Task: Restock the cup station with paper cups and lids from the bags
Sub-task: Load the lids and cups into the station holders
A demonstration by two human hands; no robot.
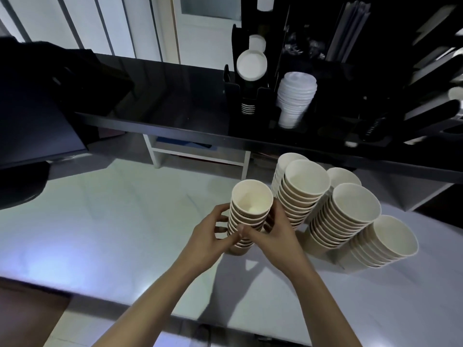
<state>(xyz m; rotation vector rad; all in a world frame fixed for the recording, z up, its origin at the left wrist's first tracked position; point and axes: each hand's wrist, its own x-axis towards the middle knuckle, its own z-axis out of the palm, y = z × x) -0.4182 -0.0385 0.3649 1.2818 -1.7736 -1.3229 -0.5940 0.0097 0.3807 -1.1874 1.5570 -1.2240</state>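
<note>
A stack of cream paper cups (251, 196) stands upright on the white counter (120, 221) in the middle of the view. My left hand (213, 234) grips it from the left, fingers curled round the lower cups. My right hand (278, 229) grips it from the right, thumb across the front. Several more cup stacks (350, 211) stand to the right, leaning a little. Behind, on the black shelf (162, 96), the black cup station (250, 96) holds white lids (251, 65) and a stack of white lids or cups (295, 96).
A dark monitor (32, 116) stands at the left. Black holders with straws and sticks (350, 28) fill the right rear. A white frame (198, 156) sits under the black shelf. The counter's front edge runs near the bottom of the view.
</note>
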